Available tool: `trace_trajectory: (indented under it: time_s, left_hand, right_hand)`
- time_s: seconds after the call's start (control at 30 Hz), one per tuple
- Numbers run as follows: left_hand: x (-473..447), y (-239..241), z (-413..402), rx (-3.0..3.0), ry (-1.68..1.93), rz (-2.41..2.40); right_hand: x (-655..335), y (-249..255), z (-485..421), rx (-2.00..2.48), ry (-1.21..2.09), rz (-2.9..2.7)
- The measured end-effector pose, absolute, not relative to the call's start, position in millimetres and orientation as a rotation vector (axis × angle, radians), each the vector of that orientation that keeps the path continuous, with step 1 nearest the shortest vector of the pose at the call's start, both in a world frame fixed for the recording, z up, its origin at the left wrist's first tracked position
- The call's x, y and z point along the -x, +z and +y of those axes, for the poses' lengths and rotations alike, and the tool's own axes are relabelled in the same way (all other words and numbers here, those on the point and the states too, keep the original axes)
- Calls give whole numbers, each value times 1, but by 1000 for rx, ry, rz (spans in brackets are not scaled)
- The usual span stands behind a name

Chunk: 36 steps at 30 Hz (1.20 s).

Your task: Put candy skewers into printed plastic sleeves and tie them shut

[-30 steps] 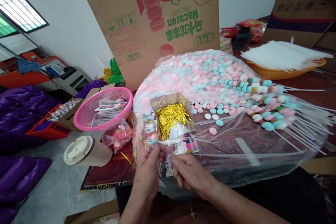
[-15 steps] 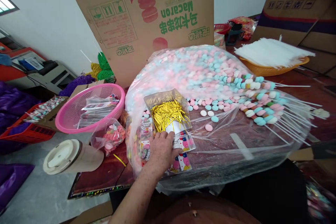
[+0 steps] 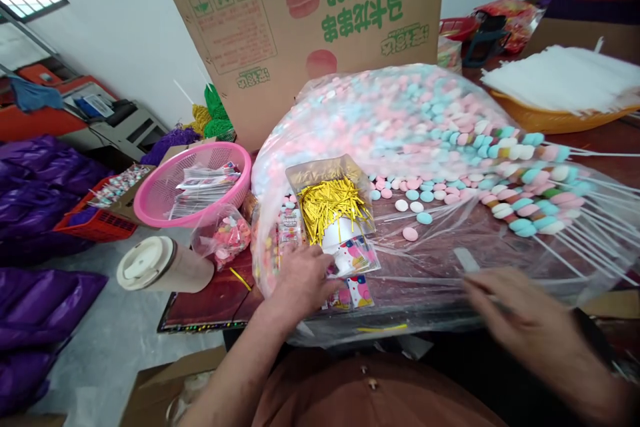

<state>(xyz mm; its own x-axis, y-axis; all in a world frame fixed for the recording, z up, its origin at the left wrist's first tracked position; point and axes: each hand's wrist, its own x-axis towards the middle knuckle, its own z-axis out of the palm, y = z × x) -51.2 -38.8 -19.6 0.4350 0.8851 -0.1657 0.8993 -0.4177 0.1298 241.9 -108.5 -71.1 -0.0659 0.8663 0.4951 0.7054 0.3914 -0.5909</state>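
Observation:
My left hand (image 3: pixel 305 275) rests on a stack of printed clear bags (image 3: pixel 361 257), its fingers curled over the edge of one bag. Just beyond it, an open pouch (image 3: pixel 336 205) is full of gold twist ties. My right hand (image 3: pixel 517 310) is blurred by motion over the clear plastic sheet, near the table's front edge; whether its fingers hold anything is unclear. A single yellow twist tie (image 3: pixel 383 328) lies by that edge between my hands. Skewers of pastel candies (image 3: pixel 537 203) lie to the right, on the plastic.
A big clear bag of pastel candies (image 3: pixel 370 117) fills the middle, before a cardboard box (image 3: pixel 295 47). At left stand a pink basket (image 3: pixel 150 203) of packets, a lidded cup (image 3: pixel 187 268) and a bag of gummies (image 3: pixel 227 240). White sticks (image 3: pixel 565 80) lie in an orange basket.
My right hand has come into view from the right. A yellow twist tie now shows at the front edge. My left fingers have curled more. The view has shifted left and down.

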Motion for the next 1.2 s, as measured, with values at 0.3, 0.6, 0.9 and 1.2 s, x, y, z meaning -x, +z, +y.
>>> trace_trajectory:
  time_s: [0.3,0.6,0.9,1.2]
  left_hand:
    - [58,-37,-39,-2300,-125,1629]
    - [45,-21,-15,-2423,-67,1659]
    - [54,-31,-21,-2284,115,1710]
    - [44,22,-20,-2411,-28,1133]
  right_hand:
    - [-164,-71,-93,1241,426,-1955]
    - [-140,-74,-55,1360,387,-2060]
    - [-141,-84,-56,1438,398,-2015]
    - [-141,-47,-45,1148,1188,-1511]
